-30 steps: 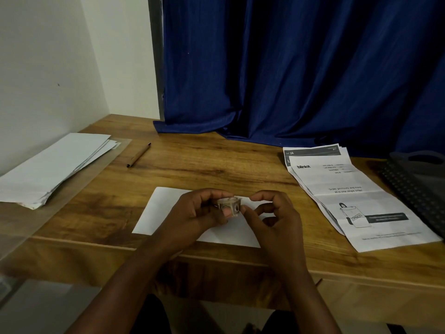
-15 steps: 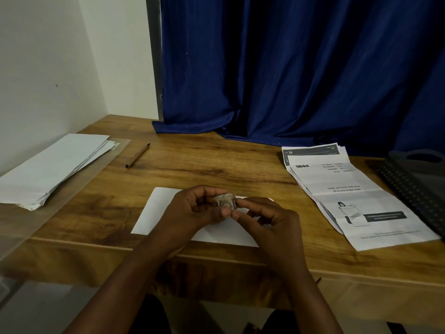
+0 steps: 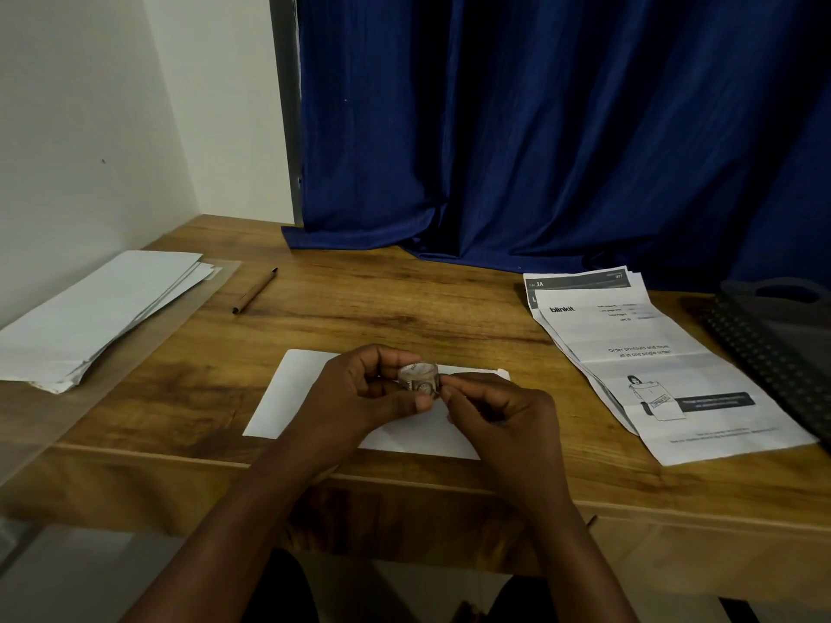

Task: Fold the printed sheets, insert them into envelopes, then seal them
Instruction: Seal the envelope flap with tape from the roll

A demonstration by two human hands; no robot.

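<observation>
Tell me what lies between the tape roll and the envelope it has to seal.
Nothing visible. The left hand holds the tape roll just above the envelope, and the right hand picks at its edge.

Wooden worktop (image 3: pixel 382 308) set against a white wall (image 3: pixel 90 128). A blue curtain (image 3: pixel 539 128) hangs behind, its hem resting on the worktop's far edge. A brown pen (image 3: pixel 255 290) lies toward the far left. A clear plastic sheet (image 3: pixel 135 366) covers the left end. A dark perforated tray (image 3: pixel 773 348) sits at the right edge.
</observation>
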